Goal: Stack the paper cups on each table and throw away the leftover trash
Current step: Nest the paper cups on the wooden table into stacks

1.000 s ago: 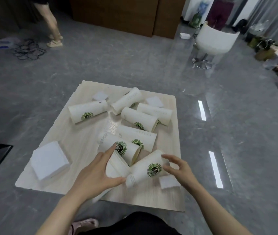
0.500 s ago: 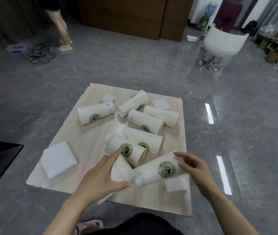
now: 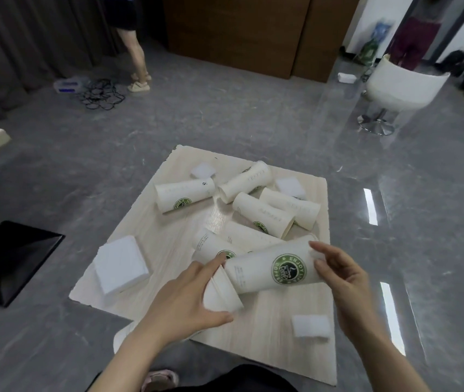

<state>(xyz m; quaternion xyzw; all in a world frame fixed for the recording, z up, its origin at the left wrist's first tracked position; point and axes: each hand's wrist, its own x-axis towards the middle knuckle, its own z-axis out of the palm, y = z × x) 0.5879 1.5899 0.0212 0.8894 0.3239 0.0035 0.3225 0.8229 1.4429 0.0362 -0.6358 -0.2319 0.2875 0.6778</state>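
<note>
Two bare hands bring paper cups together above the near part of a pale wood-grain surface [image 3: 151, 250]. The left hand [image 3: 185, 301] curls its fingers and thumb round a plain white cup [image 3: 222, 292] whose open mouth faces up and to the right; the right hand [image 3: 338, 275] grips the rim end of a logo cup [image 3: 270, 268], its fingers bent over the mouth. The long axis of the logo cup runs from lower left to upper right, and its narrow base lies at the mouth of the plain cup, apparently just entering it; how deep it sits cannot be told. The nesting move appears to turn on this alignment: base toward the left hand, rim toward the right, so the likely next motion is a push along that axis. Six more cups lie on their sides farther out on the surface, among them a far-left cup [image 3: 184, 193] and a pair at the far right [image 3: 290, 207]; all are tapered, matt, thin-walled white paper with a green round emblem, light and easily crushed. White foam-like blocks count as the trash: a large square block [image 3: 120, 267] to the left, a small piece [image 3: 310, 325] near the right wrist, and two small pieces [image 3: 203, 170] at the far edge. The floor [image 3: 55, 165] is glossy grey stone.
</note>
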